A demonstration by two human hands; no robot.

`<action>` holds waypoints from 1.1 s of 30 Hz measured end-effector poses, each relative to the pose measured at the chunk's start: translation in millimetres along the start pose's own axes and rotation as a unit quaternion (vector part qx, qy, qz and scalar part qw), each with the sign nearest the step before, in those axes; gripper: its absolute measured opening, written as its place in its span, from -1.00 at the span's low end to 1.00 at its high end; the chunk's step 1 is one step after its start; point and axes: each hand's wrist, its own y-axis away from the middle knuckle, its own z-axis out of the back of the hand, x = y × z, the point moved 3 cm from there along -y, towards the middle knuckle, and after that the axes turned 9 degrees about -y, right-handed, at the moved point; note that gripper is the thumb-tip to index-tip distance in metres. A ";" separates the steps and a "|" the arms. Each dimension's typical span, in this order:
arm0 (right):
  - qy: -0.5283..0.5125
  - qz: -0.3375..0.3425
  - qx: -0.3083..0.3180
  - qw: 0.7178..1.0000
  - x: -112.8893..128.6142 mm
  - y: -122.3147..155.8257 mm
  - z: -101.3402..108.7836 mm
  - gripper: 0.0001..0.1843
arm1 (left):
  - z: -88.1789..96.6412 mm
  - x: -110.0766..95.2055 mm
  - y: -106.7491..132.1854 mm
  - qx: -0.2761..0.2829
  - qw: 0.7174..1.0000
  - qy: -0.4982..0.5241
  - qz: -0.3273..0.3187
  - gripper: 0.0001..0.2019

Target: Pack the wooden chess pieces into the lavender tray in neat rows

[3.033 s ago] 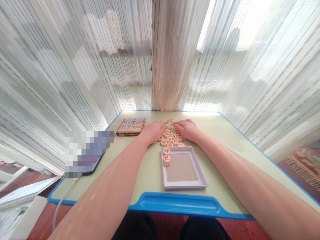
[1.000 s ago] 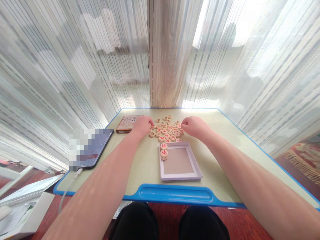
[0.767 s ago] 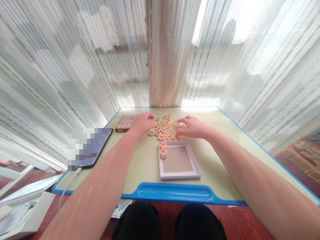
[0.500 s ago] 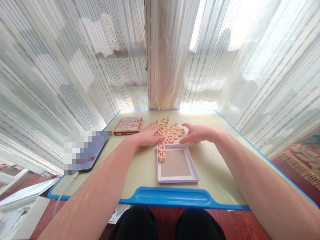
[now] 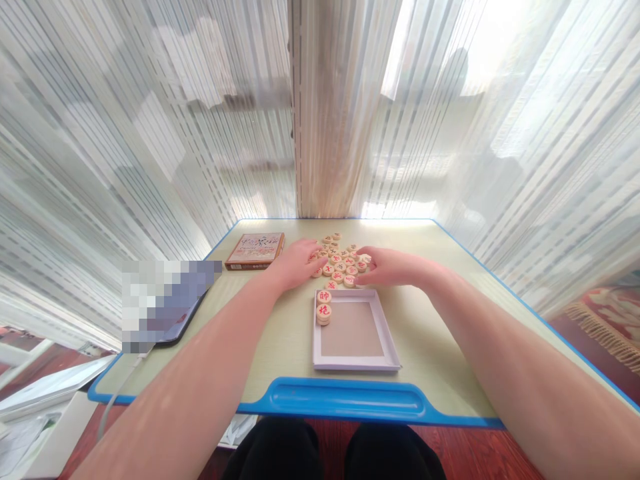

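Several round wooden Chinese chess pieces [image 5: 338,265], marked with red and black characters, lie in a loose heap on the table. At the heap's left edge rests my left hand [image 5: 296,264], open, fingers stretched over the nearest pieces. My right hand [image 5: 393,267] is at the right edge, thumb and fingers apart around the outer pieces; it holds none that I can see. In front of the heap lies a shallow white box tray [image 5: 356,363]. Along its left wall sit a red-marked piece [image 5: 324,297] and, nearer me, a small stack of pieces [image 5: 323,312].
A printed, closed-looking box [image 5: 256,251] lies at the back left of the table [image 5: 435,360]. A tablet-like device [image 5: 185,310], partly blurred out, leans at the left edge with a white cable. Striped curtains [image 5: 330,120] hang behind. The table's blue front lip [image 5: 345,399] is raised.
My right hand has shifted left, closer in against the heap. My left hand has moved slightly away from me, and some pieces between the hands have shifted. The pieces in the tray stayed put.
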 end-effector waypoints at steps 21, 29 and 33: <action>0.021 0.130 -0.028 0.991 11.0 0.3 -1.6 -0.68 | 14.8 -7.2 7.7 0.022 1.000 -0.005 -0.005 -0.76; 0.064 0.106 -0.036 0.992 7.3 -2.9 -3.7 -0.70 | 16.0 -1.6 7.7 0.049 0.997 -0.061 -0.009 -0.69; 0.059 0.108 -0.037 0.992 8.5 -2.2 -3.7 -0.75 | 15.2 -2.0 8.6 0.046 0.997 -0.054 -0.006 -0.75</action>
